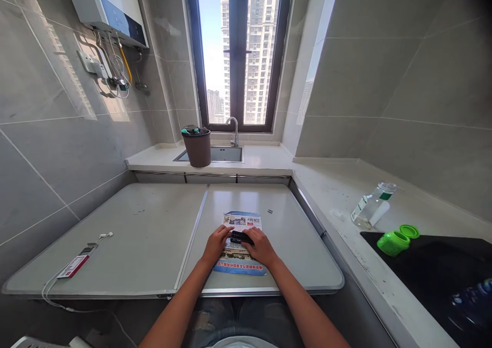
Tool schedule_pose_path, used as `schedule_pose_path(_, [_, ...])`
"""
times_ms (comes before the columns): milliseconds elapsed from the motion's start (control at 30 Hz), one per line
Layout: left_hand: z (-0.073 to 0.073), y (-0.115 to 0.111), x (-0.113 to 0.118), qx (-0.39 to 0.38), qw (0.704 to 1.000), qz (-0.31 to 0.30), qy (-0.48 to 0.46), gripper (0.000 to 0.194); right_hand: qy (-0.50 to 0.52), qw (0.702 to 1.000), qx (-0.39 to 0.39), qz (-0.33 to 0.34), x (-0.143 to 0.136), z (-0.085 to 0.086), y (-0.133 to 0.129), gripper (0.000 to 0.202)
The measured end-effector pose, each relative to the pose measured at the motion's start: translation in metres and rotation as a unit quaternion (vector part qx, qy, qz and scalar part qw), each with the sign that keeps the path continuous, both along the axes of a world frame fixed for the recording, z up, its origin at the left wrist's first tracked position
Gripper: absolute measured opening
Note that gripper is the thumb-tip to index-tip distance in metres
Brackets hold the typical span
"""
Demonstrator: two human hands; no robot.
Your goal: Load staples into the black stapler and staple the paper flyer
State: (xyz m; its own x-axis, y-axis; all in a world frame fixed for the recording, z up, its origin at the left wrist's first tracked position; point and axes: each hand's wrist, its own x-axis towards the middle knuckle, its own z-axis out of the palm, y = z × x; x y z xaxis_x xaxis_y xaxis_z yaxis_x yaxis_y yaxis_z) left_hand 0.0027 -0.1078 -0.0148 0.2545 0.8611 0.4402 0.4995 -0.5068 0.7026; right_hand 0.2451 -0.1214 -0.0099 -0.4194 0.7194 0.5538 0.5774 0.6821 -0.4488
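Observation:
A printed leaflet point(240, 267) with a blue lower border lies on the folding table in front of me. Across its middle is a black stapler point(240, 237), pointing left. My right hand point(259, 244) is closed over the stapler's right end, with the palm side hidden. At the leaflet's left edge, my left hand point(217, 244) has its fingers bent together on the paper, their tips beside the stapler's left end. Its thumb is hard to make out. A small strip of staples point(270, 211) lies on the table to the right of the leaflet's top.
The white folding table point(154, 245) has a centre seam. At its left sits a red and white power strip point(76, 266) with a cable. A brown bin point(198, 149) stands by the sink point(226, 154). On the right counter are a glass bottle point(371, 207) and a green container point(393, 243).

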Motion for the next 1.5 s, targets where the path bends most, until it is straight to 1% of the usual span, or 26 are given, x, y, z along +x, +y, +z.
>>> schedule_pose_path(133, [0.004,-0.003,0.001,0.004,1.0,-0.002,0.006,0.028,0.025,0.999,-0.021,0.002,0.002,-0.004,0.002,0.032])
schedule_pose_path(300, [0.01,-0.007,0.003,0.007,1.0,0.025,0.006,0.036,0.053,0.997,-0.05,-0.005,0.003,-0.004,0.003,0.034])
schedule_pose_path(400, [0.01,-0.008,0.003,0.005,0.999,0.031,0.016,0.038,0.053,0.997,-0.055,-0.006,0.003,-0.002,0.002,0.033])
schedule_pose_path(533, [0.008,-0.009,0.001,-0.02,0.998,0.045,0.025,0.038,0.041,0.998,-0.051,-0.004,0.002,0.001,-0.001,0.033])
schedule_pose_path(700, [0.009,-0.008,0.0,-0.018,0.999,0.048,0.003,0.035,0.052,0.997,-0.063,-0.002,0.002,-0.001,0.0,0.035])
schedule_pose_path(867, [0.007,-0.002,0.0,0.022,0.999,0.034,0.017,0.031,0.063,0.996,-0.065,-0.001,0.004,-0.006,0.003,0.036])
schedule_pose_path(1000, [0.002,0.004,0.0,0.035,0.999,0.005,0.022,0.021,0.071,0.995,-0.065,0.001,0.004,-0.004,0.003,0.035])
schedule_pose_path(1133, [-0.001,0.006,-0.003,0.009,1.0,-0.019,0.023,0.018,0.087,0.994,-0.066,0.007,0.005,-0.002,0.001,0.036])
schedule_pose_path(1333, [-0.001,0.004,-0.006,-0.074,0.995,-0.021,-0.064,0.015,0.126,0.989,-0.075,0.006,0.007,-0.003,0.002,0.035])
schedule_pose_path(1500, [0.0,0.004,-0.006,-0.108,0.99,-0.045,-0.08,0.017,0.126,0.989,-0.075,0.008,0.007,-0.006,0.003,0.037])
